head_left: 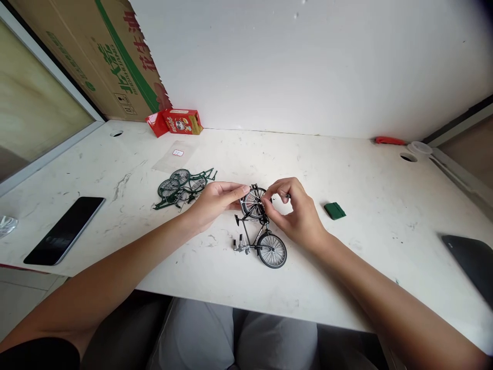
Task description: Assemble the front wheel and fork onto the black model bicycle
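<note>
Head view: a black model bike [259, 231] lies on its side on the white worktop [346, 169], near the front edge and straight before the person; its near wheel [272, 250] rests flat, its far wheel [254, 201] sits between both hands; the left hand [215, 201] comes from the left with fingers stretched out, the grip pinching the far wheel's left rim; the right hand [296, 210] curls at the wheel's right side, fingertips [269, 198] touching the rim, the grip clenched on a small dark part too small to tell; a handlebar or pedal end sticks out to the left of the frame, low by the near wheel.

Just left of the left hand lies a green bike [183, 186], also on its side, apart from the black one; beyond it a clear bag [175, 155]; farther back, against the wall, a red box [177, 122] below a leaning carton [100, 51]; a phone [65, 229] lies face up at the far left; a green block [335, 210] sits just right of the right hand; a red tool [390, 140] and a clear lid [420, 148] lie at the back right; a dark pad [472, 259] shows at the right edge.
</note>
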Demonstrator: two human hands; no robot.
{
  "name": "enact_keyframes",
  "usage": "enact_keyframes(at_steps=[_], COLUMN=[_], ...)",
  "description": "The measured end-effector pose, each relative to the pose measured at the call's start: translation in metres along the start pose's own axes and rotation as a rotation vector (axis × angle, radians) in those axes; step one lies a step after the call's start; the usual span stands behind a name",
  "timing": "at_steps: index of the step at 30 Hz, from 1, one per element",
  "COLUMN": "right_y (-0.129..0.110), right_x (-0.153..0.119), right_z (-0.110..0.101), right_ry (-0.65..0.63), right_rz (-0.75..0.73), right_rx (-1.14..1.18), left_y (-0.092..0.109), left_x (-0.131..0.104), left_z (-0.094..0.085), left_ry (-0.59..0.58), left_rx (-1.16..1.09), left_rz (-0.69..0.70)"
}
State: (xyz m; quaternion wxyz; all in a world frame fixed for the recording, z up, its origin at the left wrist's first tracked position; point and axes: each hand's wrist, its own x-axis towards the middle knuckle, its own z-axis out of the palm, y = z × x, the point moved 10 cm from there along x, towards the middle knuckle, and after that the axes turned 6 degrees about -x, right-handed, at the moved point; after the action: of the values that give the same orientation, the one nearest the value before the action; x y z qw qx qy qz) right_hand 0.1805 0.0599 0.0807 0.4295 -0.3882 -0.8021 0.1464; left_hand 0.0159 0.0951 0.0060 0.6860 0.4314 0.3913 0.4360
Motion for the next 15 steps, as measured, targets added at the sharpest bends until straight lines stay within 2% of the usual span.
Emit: enact_keyframes(at_steps=[9,15], right_y=[0.035,0.043], right_x=[-0.003,-0.003], right_z=[0.016,0.022], right_ry=[-0.061,-0.090], right_rz=[0.331,0.378], right_rx=[0.376,0.528], left_y=[0.003,0.000], left_x=[0.000,0.001], left_z=[0.002,-0.002], left_ry=[-0.012,-0.001], left_rx=[0.026,-0.004], left_rz=[0.026,0.027])
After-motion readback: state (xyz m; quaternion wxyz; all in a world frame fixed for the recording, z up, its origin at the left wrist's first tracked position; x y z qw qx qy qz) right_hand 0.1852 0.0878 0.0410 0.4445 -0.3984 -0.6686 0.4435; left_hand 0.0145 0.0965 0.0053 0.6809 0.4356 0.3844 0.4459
